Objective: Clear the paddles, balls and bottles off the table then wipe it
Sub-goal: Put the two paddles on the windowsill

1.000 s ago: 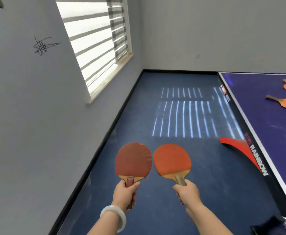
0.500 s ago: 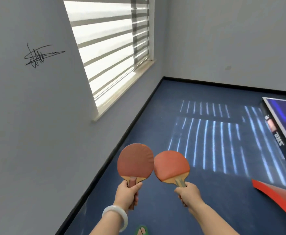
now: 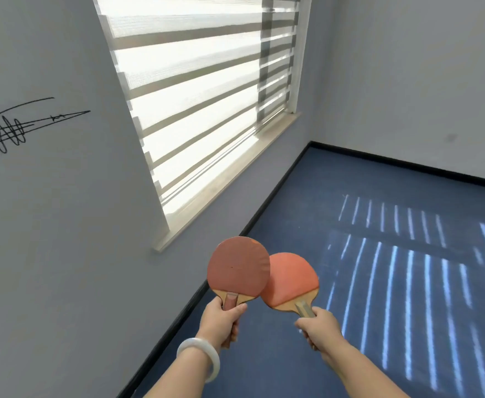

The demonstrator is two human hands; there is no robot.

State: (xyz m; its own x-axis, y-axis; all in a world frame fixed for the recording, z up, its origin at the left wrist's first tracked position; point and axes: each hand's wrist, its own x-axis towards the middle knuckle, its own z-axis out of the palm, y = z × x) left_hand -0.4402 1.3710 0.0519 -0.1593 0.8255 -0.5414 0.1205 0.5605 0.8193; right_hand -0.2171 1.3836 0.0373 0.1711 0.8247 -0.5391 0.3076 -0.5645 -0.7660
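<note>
My left hand (image 3: 221, 321) grips the handle of a dull red paddle (image 3: 237, 268), held upright in front of me. My right hand (image 3: 320, 328) grips the handle of a brighter orange-red paddle (image 3: 291, 281), tilted to the left. The left paddle's blade overlaps the front of the right paddle's blade. A white bangle sits on my left wrist. The table, the balls and the bottles are out of view.
A grey wall with a black scribble (image 3: 11, 130) stands close on the left. A window with striped blinds (image 3: 204, 90) and a pale sill (image 3: 229, 179) is ahead. Blue floor (image 3: 350, 202) with light stripes stretches to the right, edged by a black skirting board.
The view has swung left toward the window, and the table has left the frame on the right. The two paddles came together and now overlap.
</note>
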